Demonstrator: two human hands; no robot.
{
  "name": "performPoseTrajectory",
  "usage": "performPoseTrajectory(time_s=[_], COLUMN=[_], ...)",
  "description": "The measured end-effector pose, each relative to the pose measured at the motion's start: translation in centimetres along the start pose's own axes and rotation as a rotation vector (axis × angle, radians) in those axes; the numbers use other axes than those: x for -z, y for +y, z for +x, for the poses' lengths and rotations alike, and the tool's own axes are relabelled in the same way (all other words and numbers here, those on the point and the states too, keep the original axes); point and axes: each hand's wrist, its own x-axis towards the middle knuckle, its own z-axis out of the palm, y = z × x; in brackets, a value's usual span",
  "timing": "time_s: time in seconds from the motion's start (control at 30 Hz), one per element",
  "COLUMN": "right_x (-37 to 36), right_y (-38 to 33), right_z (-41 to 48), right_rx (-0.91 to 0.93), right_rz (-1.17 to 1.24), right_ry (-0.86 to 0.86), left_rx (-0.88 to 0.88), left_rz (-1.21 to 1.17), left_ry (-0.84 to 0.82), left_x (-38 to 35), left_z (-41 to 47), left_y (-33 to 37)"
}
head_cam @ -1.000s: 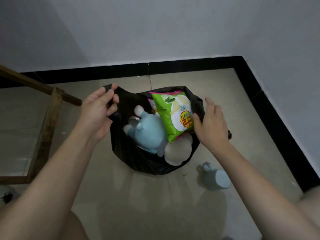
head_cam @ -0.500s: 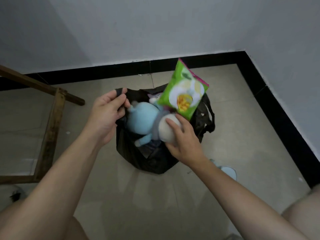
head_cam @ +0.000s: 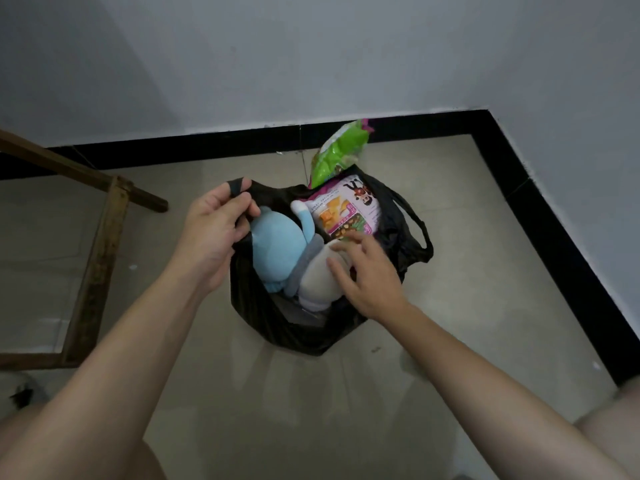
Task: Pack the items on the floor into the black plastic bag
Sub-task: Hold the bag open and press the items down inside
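Observation:
The black plastic bag (head_cam: 304,330) stands open on the tiled floor. My left hand (head_cam: 214,233) grips its left handle at the rim. Inside lie a light blue plush toy (head_cam: 277,244) with a grey scarf and a pale body (head_cam: 317,285), plus a pink snack packet (head_cam: 346,211). A green snack packet (head_cam: 337,150) sticks up past the bag's far edge. My right hand (head_cam: 363,275) rests on the plush's pale body with its fingers spread, holding nothing. The bag's right handle (head_cam: 420,233) hangs loose.
A wooden frame (head_cam: 100,261) stands on the floor at the left. Black skirting (head_cam: 554,230) runs along two white walls that meet in a corner at the right. Bare tile lies in front of the bag.
The green packet has tipped backward toward the wall, uncovering the pink packet. My right hand went from the bag's right side onto the plush and now lies on it with fingers spread. The light blue cup has left view.

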Motion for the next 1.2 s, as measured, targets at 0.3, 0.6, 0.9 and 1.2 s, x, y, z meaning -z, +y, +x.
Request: performPoseTrajectory(time_s=[0.3, 0.6, 0.9, 1.2], right_x=[2.5, 2.0, -0.7, 3.2], right_y=[4.3, 5.6, 5.2, 9.8], right_z=[10.2, 7.8, 6.3, 11.8], right_rx=[-0.567, -0.183, -0.153, -0.556], right_rz=[0.07, -0.294, -0.343, 0.251], right_ry=[-0.035, -0.307, -0.388, 0.056], left_rx=[-0.008, -0.036, -0.147, -0.391], left_rz=[0.125, 0.329, 0.776, 1.5], left_ry=[0.042, 0.03, -0.072, 0.019], left_x=[-0.1, -2.3, -2.5, -4.5], left_z=[0.1, 2.1, 4.7, 5.1], left_y=[-1.7, -4.6, -9.8, -14.9])
